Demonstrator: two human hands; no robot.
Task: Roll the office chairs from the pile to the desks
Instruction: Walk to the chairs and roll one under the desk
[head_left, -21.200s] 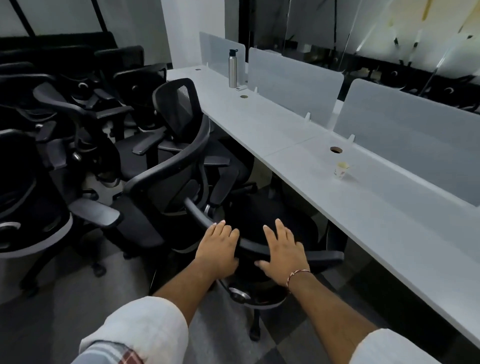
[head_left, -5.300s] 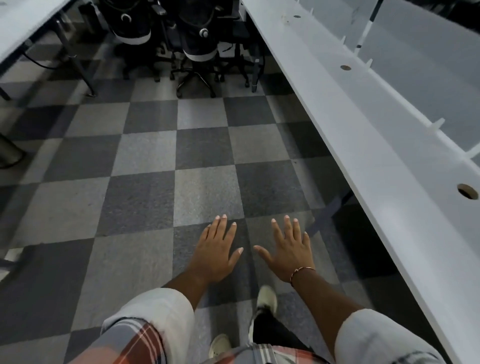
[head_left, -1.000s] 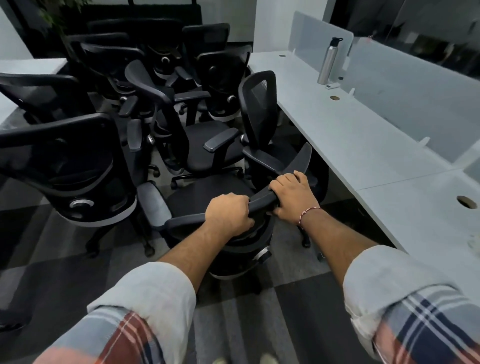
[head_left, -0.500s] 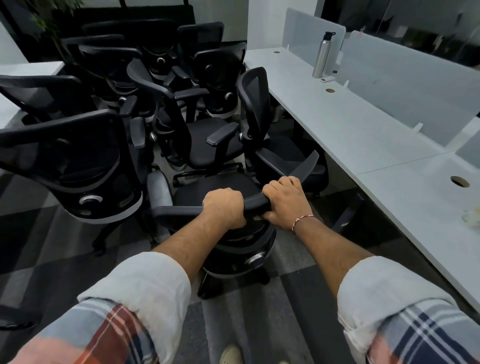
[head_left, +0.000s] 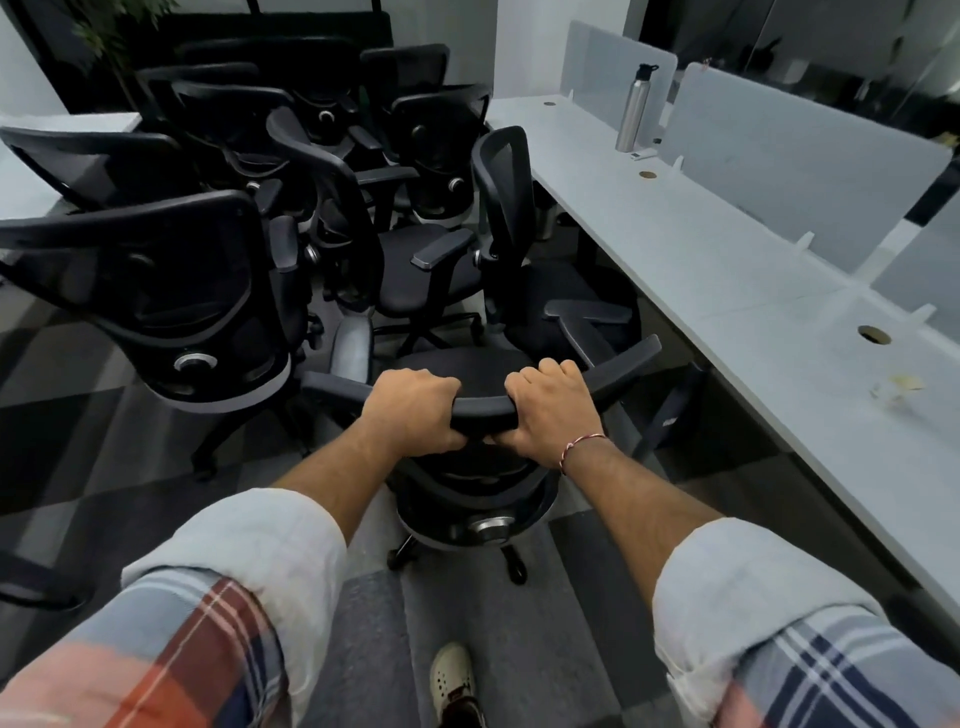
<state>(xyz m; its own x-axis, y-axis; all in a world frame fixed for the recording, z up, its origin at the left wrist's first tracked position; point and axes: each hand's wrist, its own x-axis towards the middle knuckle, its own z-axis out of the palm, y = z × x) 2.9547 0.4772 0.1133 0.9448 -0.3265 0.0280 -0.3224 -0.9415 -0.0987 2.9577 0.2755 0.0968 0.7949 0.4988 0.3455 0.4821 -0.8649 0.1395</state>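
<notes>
– At the centre of the frame, what do the hands hold?

– Both grip the curved top rail (head_left: 483, 410) of a black office chair (head_left: 467, 366), seen from behind. The left hand (head_left: 410, 410) and right hand (head_left: 545, 410) sit close together. Their fingers (head_left: 543, 371) are curled over the rail and clamped on it.

– Where is that chair?

– It stands on the checked carpet (head_left: 493, 623), at the near edge of the pile (head_left: 291, 171) that fills the upper left. The long white desk (head_left: 727, 270) runs down the right side. Another chair (head_left: 566, 296) is parked at it, just beyond the held one.

– Which step is this?

– Probably drawing one chair free of the pile. The next move calls for turning it to the right and rolling it to an open place at the desk, kept clear of the neighbouring chairs.
</notes>
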